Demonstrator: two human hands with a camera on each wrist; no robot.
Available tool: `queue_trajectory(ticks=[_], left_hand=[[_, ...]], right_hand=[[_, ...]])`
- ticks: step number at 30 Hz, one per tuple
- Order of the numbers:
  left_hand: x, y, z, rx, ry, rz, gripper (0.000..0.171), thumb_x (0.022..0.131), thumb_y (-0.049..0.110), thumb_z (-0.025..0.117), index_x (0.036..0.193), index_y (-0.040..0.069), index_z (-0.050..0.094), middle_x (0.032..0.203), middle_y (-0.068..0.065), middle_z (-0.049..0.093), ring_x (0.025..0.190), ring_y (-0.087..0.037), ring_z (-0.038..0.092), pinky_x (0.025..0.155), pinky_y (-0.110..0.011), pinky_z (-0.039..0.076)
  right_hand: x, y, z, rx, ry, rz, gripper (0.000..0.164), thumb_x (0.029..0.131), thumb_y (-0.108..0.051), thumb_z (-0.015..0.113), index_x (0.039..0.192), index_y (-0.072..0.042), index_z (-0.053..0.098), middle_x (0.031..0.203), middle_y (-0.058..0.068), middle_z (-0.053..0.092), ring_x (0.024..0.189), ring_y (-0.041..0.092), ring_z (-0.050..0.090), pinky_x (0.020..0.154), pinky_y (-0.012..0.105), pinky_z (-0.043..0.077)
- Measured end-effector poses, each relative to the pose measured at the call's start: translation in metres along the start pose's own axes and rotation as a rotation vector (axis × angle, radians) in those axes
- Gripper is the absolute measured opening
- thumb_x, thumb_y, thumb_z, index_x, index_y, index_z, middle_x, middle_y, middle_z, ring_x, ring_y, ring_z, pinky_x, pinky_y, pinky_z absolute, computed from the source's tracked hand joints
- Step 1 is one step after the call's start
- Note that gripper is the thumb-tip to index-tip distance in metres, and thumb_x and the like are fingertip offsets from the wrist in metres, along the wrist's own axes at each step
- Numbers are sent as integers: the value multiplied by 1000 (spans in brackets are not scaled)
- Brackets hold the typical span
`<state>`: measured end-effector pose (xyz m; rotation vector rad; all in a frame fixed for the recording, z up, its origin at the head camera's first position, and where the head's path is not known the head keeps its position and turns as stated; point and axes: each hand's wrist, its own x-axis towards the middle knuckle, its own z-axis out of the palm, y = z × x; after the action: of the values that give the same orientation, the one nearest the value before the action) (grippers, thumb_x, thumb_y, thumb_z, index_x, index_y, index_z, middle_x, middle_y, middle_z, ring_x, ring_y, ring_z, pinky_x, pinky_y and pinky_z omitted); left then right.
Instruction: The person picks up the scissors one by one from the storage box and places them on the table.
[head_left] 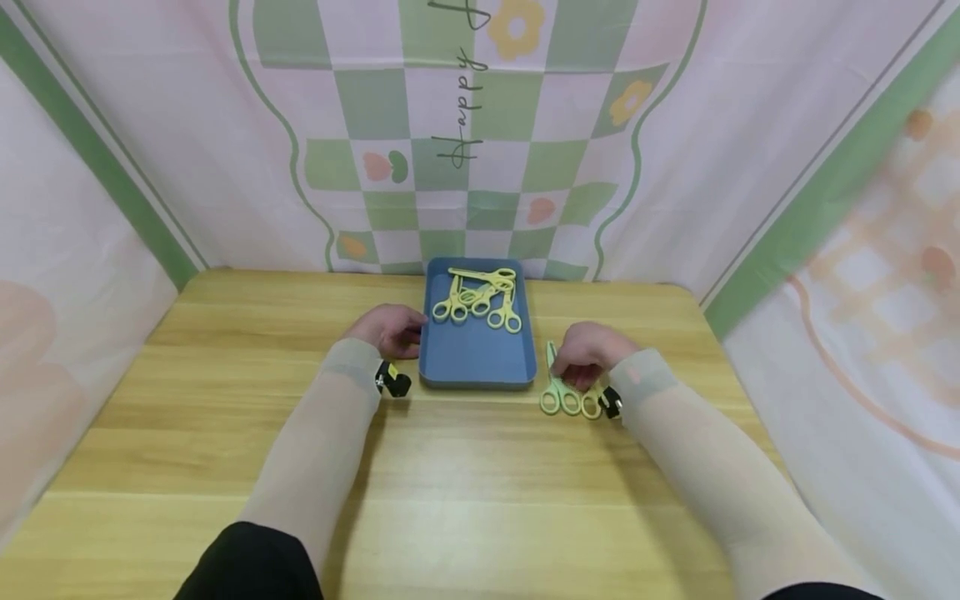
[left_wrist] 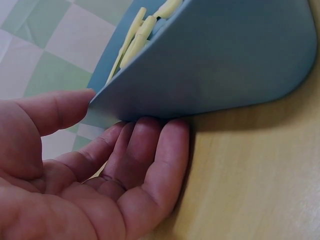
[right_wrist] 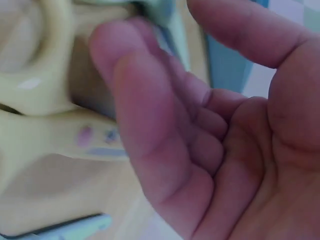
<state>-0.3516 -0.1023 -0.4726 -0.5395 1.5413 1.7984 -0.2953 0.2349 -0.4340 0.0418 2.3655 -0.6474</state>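
Note:
A blue tray (head_left: 477, 357) holds several pale yellow scissors (head_left: 504, 317) toward its far end. At the tray's left side, my left hand (head_left: 392, 329) pinches it. In the left wrist view the thumb (left_wrist: 70, 107) meets the rim, and curled fingers (left_wrist: 167, 155) bear on the tray's underside edge. Right of the tray lie light green scissors (head_left: 557, 395) and yellow scissors (head_left: 591, 407), partly covered by my right hand (head_left: 594, 348). Seen from the right wrist, its fingers bend loosely beside a yellow handle (right_wrist: 50, 127), thumb apart, nothing visibly held.
All this stands on a wooden table (head_left: 465, 483). A printed curtain (head_left: 442, 108) hangs close behind the tray, with more cloth at both sides. A pale green piece with a dark edge (right_wrist: 70, 229) shows low in the right wrist view.

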Motion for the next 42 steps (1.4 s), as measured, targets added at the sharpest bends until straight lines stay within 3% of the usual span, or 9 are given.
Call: queue_trajectory(ticks=[5,10,13,17,20,26,32,39,42], left_hand=[[-1,1,-2,12,6,7,31,101,10,56,128,-3,53,118,-16,59,102,-25,60,86,-37,56],[-2,1,-4,6,10,4,30,101,10,56,128,-3,53,118,-15,59,102,-25,60,87,-37,56],[-2,0,-4,-11,11,-1,30,101,10,56,128,-3,54,116,-15,60,102,-25,61,87,-37,56],[-1,-1,-3,-33,8,-2,28,100,9,56,126,-3,56,114,-15,62,100,-25,62,86,-38,56],[1,-1,-2,-20,13,5,26,100,9,57,124,-2,57,111,-14,62,98,-24,63,85,-37,56],[2,-1,0,-3,17,7,25,100,10,57,122,-2,58,109,-14,63,95,-23,64,83,-37,57],[1,-2,2,64,32,29,26,101,11,55,123,-3,57,108,-14,62,92,-23,63,82,-36,57],[-1,-3,2,114,26,56,23,102,12,54,118,-3,58,103,-14,62,89,-22,63,77,-35,58],[-4,1,3,154,20,48,23,101,11,54,118,-3,59,106,-14,63,91,-23,63,77,-35,57]], right_hand=[[2,-7,-20,47,100,-16,29,94,-20,63,88,8,67,76,17,68,64,26,66,69,40,58],[13,-19,-26,172,233,-74,44,98,-29,60,117,11,60,96,21,67,83,32,66,82,45,56],[21,-28,-24,341,240,-113,54,100,-29,59,133,12,48,115,26,60,100,36,62,91,47,53],[32,-39,-20,515,209,-108,61,103,-30,54,143,12,37,126,30,54,113,38,57,98,47,49],[40,-45,-18,563,178,-85,57,104,-29,53,142,11,40,126,28,55,109,35,59,97,45,50],[49,-52,-13,526,149,-1,35,103,-20,53,123,8,58,112,21,63,82,24,62,79,38,54],[60,-50,-8,596,137,16,25,100,-9,53,116,9,59,103,19,63,74,20,61,67,32,55],[68,-47,-8,780,103,67,26,100,-8,52,121,6,53,111,20,60,86,26,63,83,40,55],[70,-47,-8,807,99,82,26,99,-8,53,121,5,54,112,20,61,89,28,63,86,42,54]])
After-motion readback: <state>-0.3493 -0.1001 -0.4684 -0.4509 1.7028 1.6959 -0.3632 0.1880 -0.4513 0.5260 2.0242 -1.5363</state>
